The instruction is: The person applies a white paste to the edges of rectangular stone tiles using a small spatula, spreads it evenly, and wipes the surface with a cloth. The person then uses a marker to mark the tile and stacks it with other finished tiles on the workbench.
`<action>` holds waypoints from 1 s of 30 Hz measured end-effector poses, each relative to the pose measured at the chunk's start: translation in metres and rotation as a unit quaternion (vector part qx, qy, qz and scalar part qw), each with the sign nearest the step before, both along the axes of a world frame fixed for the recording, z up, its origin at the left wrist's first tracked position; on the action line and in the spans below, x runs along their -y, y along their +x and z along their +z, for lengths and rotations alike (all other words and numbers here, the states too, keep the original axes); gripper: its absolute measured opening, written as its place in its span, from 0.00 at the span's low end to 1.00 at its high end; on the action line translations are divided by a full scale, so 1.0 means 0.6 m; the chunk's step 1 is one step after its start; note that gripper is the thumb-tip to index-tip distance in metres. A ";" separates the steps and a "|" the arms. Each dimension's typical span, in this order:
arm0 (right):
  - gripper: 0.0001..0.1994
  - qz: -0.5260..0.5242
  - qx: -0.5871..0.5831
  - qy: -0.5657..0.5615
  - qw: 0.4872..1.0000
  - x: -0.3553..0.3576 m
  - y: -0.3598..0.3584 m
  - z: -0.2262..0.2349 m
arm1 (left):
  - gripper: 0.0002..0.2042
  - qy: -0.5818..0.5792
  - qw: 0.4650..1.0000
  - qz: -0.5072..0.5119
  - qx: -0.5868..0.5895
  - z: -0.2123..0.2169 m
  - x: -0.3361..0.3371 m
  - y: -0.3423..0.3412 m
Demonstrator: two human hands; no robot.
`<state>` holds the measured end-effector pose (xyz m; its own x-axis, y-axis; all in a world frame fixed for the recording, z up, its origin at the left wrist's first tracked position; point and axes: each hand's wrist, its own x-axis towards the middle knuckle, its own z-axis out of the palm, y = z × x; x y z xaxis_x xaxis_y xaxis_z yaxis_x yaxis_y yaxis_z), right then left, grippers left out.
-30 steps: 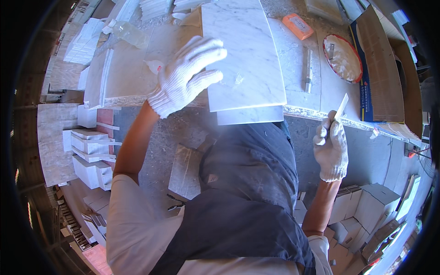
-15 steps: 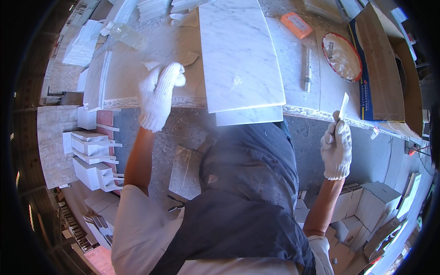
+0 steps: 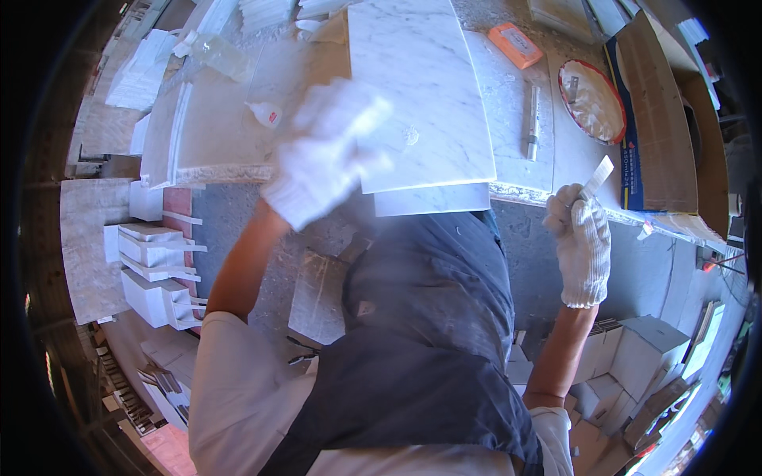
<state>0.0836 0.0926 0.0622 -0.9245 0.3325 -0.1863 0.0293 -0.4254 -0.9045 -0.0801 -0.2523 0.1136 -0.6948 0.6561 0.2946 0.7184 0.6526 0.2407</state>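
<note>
My left hand (image 3: 325, 151), in a white knitted glove, is smeared by motion at the left edge of a white grey-veined marble slab (image 3: 421, 87). Whether it grips anything does not show. The slab lies with its near end over the bench edge, and a second slab (image 3: 432, 200) juts out beneath it. On the upper slab sits a small whitish blob (image 3: 410, 136). Off to the right, past the bench edge, my gloved right hand (image 3: 579, 246) is closed round a putty knife (image 3: 598, 176), its flat pale blade pointing up.
On the bench's right side are an orange block (image 3: 514, 45), a marker pen (image 3: 533, 123), a red-rimmed bowl of white paste (image 3: 591, 101) and a cardboard box (image 3: 663, 119). At left lie a clear bottle (image 3: 218, 57) and a white pointed piece with a red mark (image 3: 266, 113).
My left hand has swung right, from the bench top to the slab's left edge, uncovering the white pointed piece. In my right hand the putty knife has tilted further right.
</note>
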 end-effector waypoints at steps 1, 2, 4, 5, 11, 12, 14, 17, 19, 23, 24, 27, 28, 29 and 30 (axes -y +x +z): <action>0.26 -0.020 0.005 0.020 1.000 0.002 0.001 0.003 | 0.31 -0.031 0.990 0.082 -0.107 0.012 0.009 -0.010; 0.26 -0.051 0.027 0.038 0.998 0.005 0.000 0.007 | 0.30 -0.050 0.967 0.173 -0.181 0.019 0.013 -0.012; 0.24 -0.017 0.048 0.075 0.996 0.013 -0.008 0.019 | 0.32 -0.004 0.986 0.060 -0.157 0.020 0.001 0.005; 0.23 -0.001 0.066 0.093 0.993 0.018 -0.016 0.027 | 0.32 0.042 0.990 0.037 -0.131 0.009 -0.018 0.030; 0.16 0.074 0.097 0.264 0.957 0.048 -0.063 0.085 | 0.30 -0.120 0.993 -0.010 -0.012 0.019 -0.041 0.015; 0.17 0.065 0.114 0.286 0.949 0.054 -0.064 0.096 | 0.29 -0.112 0.988 0.110 0.003 0.036 -0.023 -0.007; 0.17 0.059 0.124 0.325 0.936 0.065 -0.072 0.112 | 0.28 -0.120 0.952 0.208 -0.189 0.050 -0.005 -0.013; 0.20 0.109 0.082 0.352 0.926 0.098 -0.092 0.112 | 0.29 0.015 0.991 0.016 -0.134 0.023 -0.015 0.031; 0.23 0.124 0.014 0.404 0.906 0.129 -0.108 0.097 | 0.28 0.006 0.990 -0.070 -0.119 -0.009 -0.030 0.053; 0.21 0.120 -0.039 0.584 0.802 0.147 -0.112 0.090 | 0.22 0.026 0.973 0.211 -0.085 -0.024 0.018 0.026; 0.21 0.120 -0.038 0.601 0.789 0.149 -0.111 0.091 | 0.23 0.123 0.943 0.308 0.010 -0.023 0.038 0.026; 0.20 0.141 -0.009 0.631 0.763 0.161 -0.108 0.095 | 0.28 0.206 0.942 0.264 -0.025 -0.049 0.062 0.064; 0.20 0.154 -0.008 0.642 0.751 0.167 -0.109 0.095 | 0.30 0.193 0.963 0.176 -0.072 -0.067 0.055 0.088; 0.19 0.168 -0.027 0.650 0.741 0.172 -0.112 0.096 | 0.32 0.219 0.962 0.159 -0.040 -0.091 0.046 0.109; 0.20 0.177 -0.007 0.655 0.735 0.176 -0.115 0.097 | 0.30 0.244 0.958 0.149 -0.032 -0.112 0.036 0.122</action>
<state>0.0147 -0.0130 0.1204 -0.9950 -0.0437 0.0901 -0.0852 0.8425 -0.5320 -0.0068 -0.2742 0.0463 -0.7996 0.2052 0.5644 0.5415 0.6526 0.5300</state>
